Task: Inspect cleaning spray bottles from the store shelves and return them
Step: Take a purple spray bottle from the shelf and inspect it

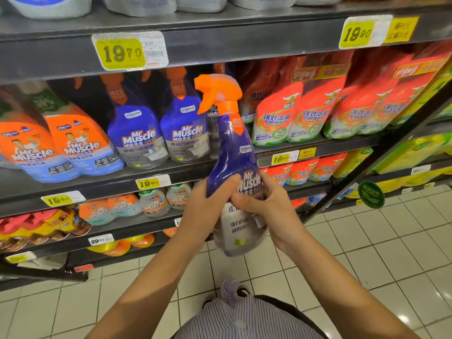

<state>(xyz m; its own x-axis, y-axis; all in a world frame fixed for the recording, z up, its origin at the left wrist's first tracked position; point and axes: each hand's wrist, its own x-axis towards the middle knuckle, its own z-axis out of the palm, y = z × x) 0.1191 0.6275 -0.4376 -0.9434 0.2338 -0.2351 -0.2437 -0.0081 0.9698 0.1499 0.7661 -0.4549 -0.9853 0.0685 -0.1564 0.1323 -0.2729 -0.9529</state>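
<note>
Shelves (220, 42) are rising straight ahead; the left hand (208, 206) and right hand (271, 204) are both gripping the spray bottle (234, 152) upright (nozzle leftward), just before the matching bottles (138, 135).

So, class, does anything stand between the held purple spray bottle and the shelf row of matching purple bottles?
Nothing visible does. The left hand and right hand hold the purple spray bottle in open air before the matching purple bottles.

A shirt (244, 319) with fine blue-and-white vertical stripes is being worn, its fabric being gathered into a knot (230, 288) at the front. Forearms (151, 277) are being shown bare behind the left hand (208, 204) and right hand (269, 204).
</note>
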